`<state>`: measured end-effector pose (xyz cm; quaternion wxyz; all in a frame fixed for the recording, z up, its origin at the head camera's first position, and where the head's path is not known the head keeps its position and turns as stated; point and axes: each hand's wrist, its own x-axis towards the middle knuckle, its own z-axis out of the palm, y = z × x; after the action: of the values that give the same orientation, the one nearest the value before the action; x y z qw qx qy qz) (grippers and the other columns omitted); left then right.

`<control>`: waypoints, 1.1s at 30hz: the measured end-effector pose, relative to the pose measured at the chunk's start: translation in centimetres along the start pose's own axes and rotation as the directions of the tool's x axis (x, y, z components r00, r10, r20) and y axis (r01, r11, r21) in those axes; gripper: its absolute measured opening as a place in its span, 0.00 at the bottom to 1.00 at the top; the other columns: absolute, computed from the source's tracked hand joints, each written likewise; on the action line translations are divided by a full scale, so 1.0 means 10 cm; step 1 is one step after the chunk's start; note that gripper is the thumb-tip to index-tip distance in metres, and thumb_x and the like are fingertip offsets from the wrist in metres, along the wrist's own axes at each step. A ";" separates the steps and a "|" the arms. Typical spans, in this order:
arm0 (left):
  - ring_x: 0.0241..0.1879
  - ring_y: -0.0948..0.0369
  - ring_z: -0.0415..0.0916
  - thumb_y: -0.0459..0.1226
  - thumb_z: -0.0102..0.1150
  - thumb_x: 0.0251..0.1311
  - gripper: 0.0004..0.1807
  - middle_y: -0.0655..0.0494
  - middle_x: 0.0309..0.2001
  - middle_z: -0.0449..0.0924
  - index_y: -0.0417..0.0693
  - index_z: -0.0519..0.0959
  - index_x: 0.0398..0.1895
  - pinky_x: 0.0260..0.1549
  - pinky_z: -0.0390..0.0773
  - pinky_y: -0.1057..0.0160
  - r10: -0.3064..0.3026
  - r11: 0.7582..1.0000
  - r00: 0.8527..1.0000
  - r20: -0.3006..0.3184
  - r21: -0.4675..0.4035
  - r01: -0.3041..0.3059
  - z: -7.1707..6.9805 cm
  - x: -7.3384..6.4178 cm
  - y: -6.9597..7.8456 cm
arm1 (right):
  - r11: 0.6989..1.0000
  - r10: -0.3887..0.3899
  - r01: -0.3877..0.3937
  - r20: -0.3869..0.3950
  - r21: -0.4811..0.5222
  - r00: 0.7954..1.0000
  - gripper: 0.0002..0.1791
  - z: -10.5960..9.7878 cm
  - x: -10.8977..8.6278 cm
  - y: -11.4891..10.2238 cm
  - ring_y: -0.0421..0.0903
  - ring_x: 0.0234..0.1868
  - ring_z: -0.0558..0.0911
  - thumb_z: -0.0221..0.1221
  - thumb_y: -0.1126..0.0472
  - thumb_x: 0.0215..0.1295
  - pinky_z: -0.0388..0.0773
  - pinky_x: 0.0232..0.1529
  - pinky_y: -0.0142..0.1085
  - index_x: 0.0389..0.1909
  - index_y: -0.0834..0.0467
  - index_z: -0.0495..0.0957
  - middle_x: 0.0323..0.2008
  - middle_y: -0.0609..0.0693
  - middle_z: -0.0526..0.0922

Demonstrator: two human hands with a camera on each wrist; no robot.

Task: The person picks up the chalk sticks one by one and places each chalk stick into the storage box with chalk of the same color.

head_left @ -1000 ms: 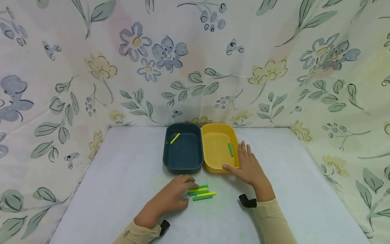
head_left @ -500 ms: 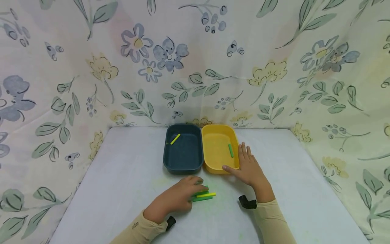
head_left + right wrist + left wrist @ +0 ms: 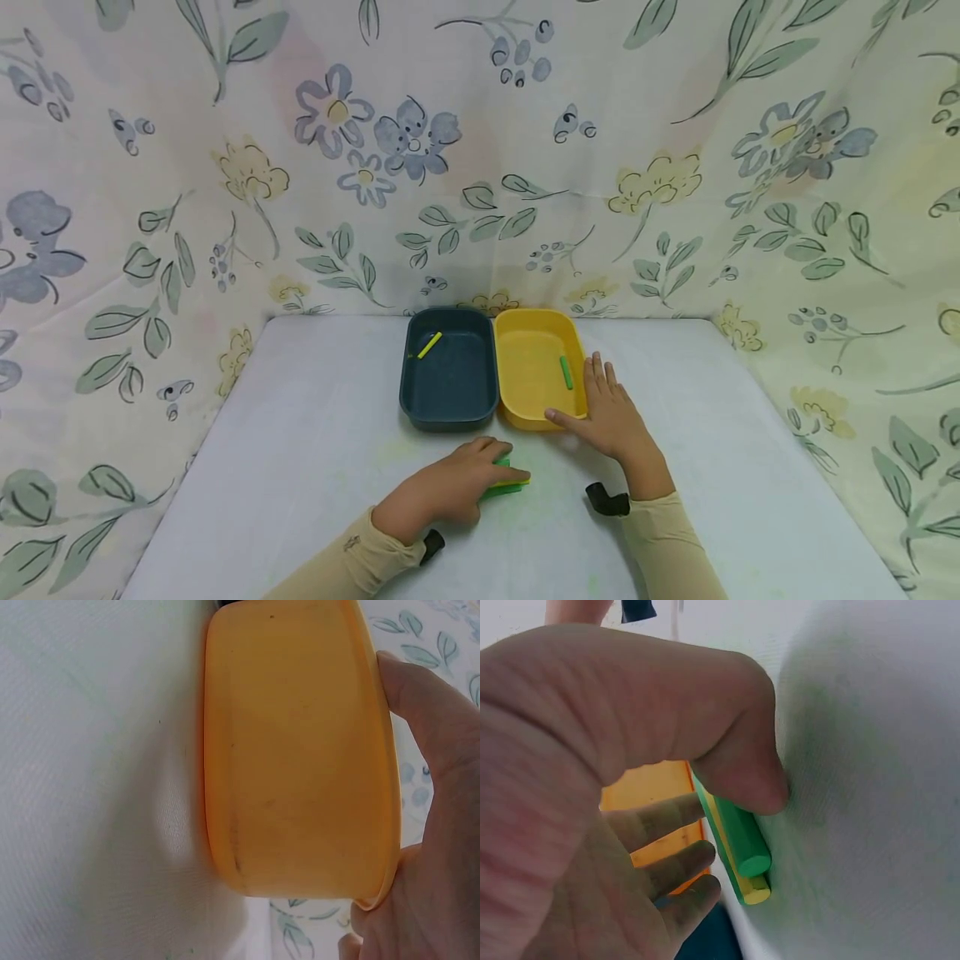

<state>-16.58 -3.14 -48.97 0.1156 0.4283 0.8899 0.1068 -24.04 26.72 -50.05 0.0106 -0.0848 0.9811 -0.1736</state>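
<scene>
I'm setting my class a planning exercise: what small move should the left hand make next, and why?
The left hand should probably pinch the green stick by its thumb: its parted fingers reach over the sticks, and the yellow bin, which the right hand touches, holds another green stick.

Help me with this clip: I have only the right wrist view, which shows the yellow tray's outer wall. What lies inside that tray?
Observer: In the head view, a green stick lies in the yellow tray, near its right wall.
Operator: Does anything stand beside it?
Observer: Yes, a dark blue tray stands just to its left.
Operator: And where is the left grip?
Observer: In front of the trays, partly covering green and yellow sticks on the white table.
</scene>
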 end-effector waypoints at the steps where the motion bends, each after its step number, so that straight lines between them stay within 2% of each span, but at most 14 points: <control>1: 0.77 0.50 0.64 0.22 0.69 0.53 0.51 0.52 0.78 0.66 0.77 0.71 0.77 0.76 0.70 0.48 0.000 1.000 1.000 0.004 0.004 0.000 0.00 0.00 0.01 | 1.000 -0.001 0.001 0.001 0.000 1.000 0.73 0.00 0.00 0.00 0.65 0.87 0.41 0.51 0.14 0.61 0.51 0.81 0.68 0.86 0.63 0.36 0.87 0.60 0.35; 10: 0.79 0.48 0.61 0.21 0.70 0.51 0.58 0.51 0.82 0.61 0.83 0.65 0.79 0.74 0.72 0.46 -0.012 1.000 0.999 0.034 0.005 0.012 0.01 0.03 0.03 | 1.000 -0.011 0.011 -0.013 0.009 1.000 0.73 -0.01 -0.02 -0.01 0.66 0.87 0.42 0.53 0.15 0.61 0.51 0.81 0.68 0.86 0.65 0.37 0.87 0.61 0.36; 14: 0.77 0.50 0.63 0.23 0.71 0.52 0.55 0.52 0.81 0.62 0.84 0.69 0.77 0.72 0.74 0.50 0.002 1.000 0.999 0.036 0.026 -0.003 0.02 0.06 0.01 | 1.000 -0.007 0.007 -0.008 0.011 1.000 0.73 -0.01 -0.02 -0.01 0.66 0.87 0.42 0.52 0.15 0.61 0.51 0.81 0.68 0.86 0.64 0.36 0.87 0.61 0.36; 18: 0.73 0.52 0.66 0.24 0.72 0.53 0.50 0.53 0.78 0.66 0.79 0.72 0.75 0.70 0.75 0.52 0.021 0.999 1.000 0.023 0.024 -0.021 0.00 0.07 0.00 | 1.000 -0.003 0.003 -0.002 0.005 1.000 0.73 0.00 0.00 0.00 0.66 0.87 0.42 0.52 0.14 0.61 0.52 0.81 0.67 0.86 0.63 0.37 0.87 0.60 0.36; 26: 0.73 0.53 0.66 0.22 0.68 0.53 0.44 0.55 0.77 0.68 0.74 0.77 0.69 0.70 0.75 0.52 -0.007 0.998 0.999 0.034 -0.056 0.009 -0.05 0.08 -0.01 | 1.000 0.002 -0.002 -0.003 0.010 1.000 0.74 0.00 0.00 -0.01 0.66 0.87 0.42 0.52 0.14 0.60 0.52 0.81 0.68 0.86 0.63 0.37 0.87 0.60 0.36; 33: 0.74 0.54 0.67 0.22 0.68 0.47 0.41 0.57 0.75 0.71 0.71 0.82 0.63 0.71 0.75 0.53 -0.016 0.997 1.000 0.021 -0.072 0.017 -0.04 0.10 -0.04 | 1.000 0.000 0.000 -0.005 0.004 1.000 0.73 0.00 0.00 -0.01 0.66 0.87 0.42 0.52 0.14 0.60 0.52 0.81 0.68 0.86 0.64 0.37 0.87 0.60 0.37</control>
<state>-17.62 -2.65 -48.81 0.1410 0.4175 0.8877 0.1335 -24.03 26.63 -49.97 0.0083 -0.0846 0.9808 -0.1756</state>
